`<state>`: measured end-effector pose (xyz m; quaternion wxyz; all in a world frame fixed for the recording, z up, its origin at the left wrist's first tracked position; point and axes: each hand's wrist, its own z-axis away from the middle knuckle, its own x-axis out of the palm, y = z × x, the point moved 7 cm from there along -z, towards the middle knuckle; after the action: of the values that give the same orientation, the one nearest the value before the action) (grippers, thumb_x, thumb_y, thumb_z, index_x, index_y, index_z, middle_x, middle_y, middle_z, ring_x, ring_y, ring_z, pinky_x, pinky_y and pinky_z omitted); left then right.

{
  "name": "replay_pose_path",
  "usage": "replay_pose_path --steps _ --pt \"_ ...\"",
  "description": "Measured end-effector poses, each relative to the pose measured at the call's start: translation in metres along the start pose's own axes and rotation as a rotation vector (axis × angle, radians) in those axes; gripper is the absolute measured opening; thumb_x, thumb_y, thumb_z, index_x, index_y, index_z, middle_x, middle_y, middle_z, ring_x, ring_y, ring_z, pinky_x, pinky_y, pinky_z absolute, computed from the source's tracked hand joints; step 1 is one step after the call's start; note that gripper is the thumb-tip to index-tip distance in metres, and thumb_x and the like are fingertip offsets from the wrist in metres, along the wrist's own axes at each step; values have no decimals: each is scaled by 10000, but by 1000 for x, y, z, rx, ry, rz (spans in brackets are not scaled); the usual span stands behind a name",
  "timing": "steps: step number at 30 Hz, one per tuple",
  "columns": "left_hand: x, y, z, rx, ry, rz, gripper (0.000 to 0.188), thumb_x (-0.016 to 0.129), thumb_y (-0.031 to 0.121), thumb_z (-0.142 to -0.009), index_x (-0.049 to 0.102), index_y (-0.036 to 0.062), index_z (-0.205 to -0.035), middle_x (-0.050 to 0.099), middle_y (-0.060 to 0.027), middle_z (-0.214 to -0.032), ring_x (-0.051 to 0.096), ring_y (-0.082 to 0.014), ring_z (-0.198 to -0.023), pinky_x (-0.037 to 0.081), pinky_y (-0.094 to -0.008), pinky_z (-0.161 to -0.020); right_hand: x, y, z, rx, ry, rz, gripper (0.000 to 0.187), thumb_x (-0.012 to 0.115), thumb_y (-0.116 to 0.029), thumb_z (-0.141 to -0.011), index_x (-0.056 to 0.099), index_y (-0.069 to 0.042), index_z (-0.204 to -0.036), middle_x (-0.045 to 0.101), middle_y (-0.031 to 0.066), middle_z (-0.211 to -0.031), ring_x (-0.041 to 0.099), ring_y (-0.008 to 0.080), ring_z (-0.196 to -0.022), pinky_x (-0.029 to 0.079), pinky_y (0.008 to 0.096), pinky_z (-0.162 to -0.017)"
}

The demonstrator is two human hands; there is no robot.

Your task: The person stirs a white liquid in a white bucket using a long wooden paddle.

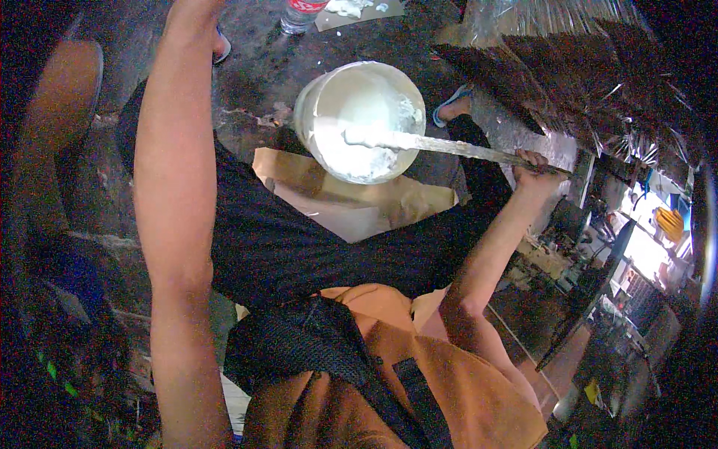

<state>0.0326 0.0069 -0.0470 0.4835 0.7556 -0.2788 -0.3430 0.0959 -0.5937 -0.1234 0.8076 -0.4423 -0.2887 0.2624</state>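
My right hand [532, 168] is closed around the upper end of a long stick [467, 149] smeared with white. The stick slants leftward over the rim of a white bucket [305, 112], its thickly coated end inside. A white, pasty material [370, 163] lies in the bucket and clings to its inner wall. My left forearm [176, 157] stretches up along the left side to the upper edge, where the left hand is cut off, so its fingers are hidden. The bucket stands between my legs, which are in dark trousers.
Brown cardboard [419, 198] lies on the near side of the bucket. Beyond it stand a clear bottle with a red label [299, 16] and a flat sheet with white lumps [351, 10]. Dry brown thatch [568, 67] hangs at the upper right; clutter [576, 239] fills the right side.
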Motion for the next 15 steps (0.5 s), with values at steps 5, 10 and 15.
replay_pose_path --steps 5,10,15 --pt "-3 -14 -7 -69 1 -36 483 555 439 -925 655 -21 -816 598 -44 -613 570 -101 -580 462 -256 -555 37 -1 63 -146 -28 48 757 209 -895 -725 308 -148 -652 288 10 -558 282 179 -513 273 326 -530" --pt "0 -17 -10 -64 -16 -7 477 551 433 -928 653 -18 -812 594 -39 -609 567 -101 -575 460 -254 -555 73 25 93 -306 -223 0 760 206 -908 -712 349 -164 -648 311 12 -543 297 169 -493 280 316 -495" --pt "8 -12 -9 -31 -29 10 469 551 428 -930 653 -12 -805 593 -37 -610 556 -95 -565 446 -250 -539 100 127 107 -449 -410 107 797 178 -894 -727 427 -153 -575 328 1 -458 347 166 -378 328 305 -398"
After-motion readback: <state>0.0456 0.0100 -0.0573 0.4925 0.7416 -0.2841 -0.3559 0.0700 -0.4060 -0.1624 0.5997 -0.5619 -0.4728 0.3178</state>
